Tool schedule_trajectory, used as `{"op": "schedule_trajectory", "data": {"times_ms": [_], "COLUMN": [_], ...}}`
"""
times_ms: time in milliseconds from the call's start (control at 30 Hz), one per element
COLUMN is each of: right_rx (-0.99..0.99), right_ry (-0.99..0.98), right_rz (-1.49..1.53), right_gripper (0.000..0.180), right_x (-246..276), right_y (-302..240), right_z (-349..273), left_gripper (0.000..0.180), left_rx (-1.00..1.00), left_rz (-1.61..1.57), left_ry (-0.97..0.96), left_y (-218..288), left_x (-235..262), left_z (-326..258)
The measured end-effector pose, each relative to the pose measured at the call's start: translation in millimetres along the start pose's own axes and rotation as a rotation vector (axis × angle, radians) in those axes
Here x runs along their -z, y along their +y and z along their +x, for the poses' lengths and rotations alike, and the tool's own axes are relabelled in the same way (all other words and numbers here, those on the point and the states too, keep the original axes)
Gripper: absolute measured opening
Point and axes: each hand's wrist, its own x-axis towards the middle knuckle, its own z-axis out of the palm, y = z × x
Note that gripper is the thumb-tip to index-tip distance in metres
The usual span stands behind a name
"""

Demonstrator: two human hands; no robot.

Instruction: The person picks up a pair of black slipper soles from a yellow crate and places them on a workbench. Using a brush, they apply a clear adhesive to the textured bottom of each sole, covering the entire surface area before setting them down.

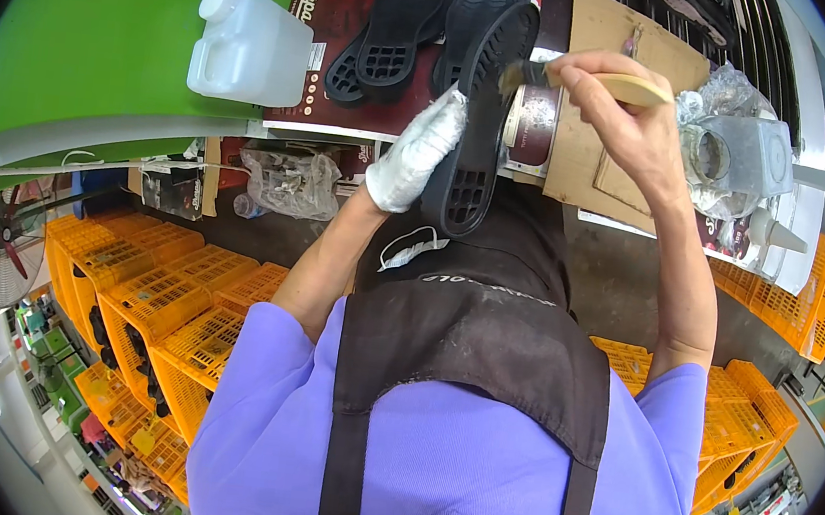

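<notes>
My left hand (420,152), in a white glove, is closed on the side of a black shoe sole (477,154), which it holds upright over the table's near edge. The sole's grid-patterned heel end points toward me. In my bare right hand (621,109) is a brush (623,87) with a pale handle, its dark bristle end touching the sole's upper right edge. Beyond the held sole, more black shoe soles (402,30) lie in a loose group on the dark red cardboard.
A white plastic jug (252,48) stands left of the soles, beside a green surface (114,35). On the right, brown cardboard (584,160) lies beside a clear plastic container (745,157) and a squeeze bottle (775,235). Orange crates (176,308) are stacked behind me on both sides.
</notes>
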Motion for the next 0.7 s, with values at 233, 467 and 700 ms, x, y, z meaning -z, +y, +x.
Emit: {"op": "schedule_trajectory", "data": {"times_ms": [233,467,700], "right_rx": [0.242,0.157,-0.351], "right_ry": [0.042,-0.124,-0.239], "right_rz": [-0.105,-0.017,0.243], "right_gripper": [0.008,0.006,0.013], "right_x": [-25.3,-31.1,-27.0], "right_y": [4.2,-7.6,-19.8], "right_z": [-23.6,-52.0,-59.6], "left_gripper": [0.053,0.057,0.056], "left_rx": [-0.156,-0.302,-0.348], "left_rz": [0.243,0.407,0.345], "left_ry": [0.101,0.219,0.218], "left_y": [9.1,12.9,12.0], "left_x": [-1.8,1.4,5.5], "left_z": [3.4,6.9,6.6]}}
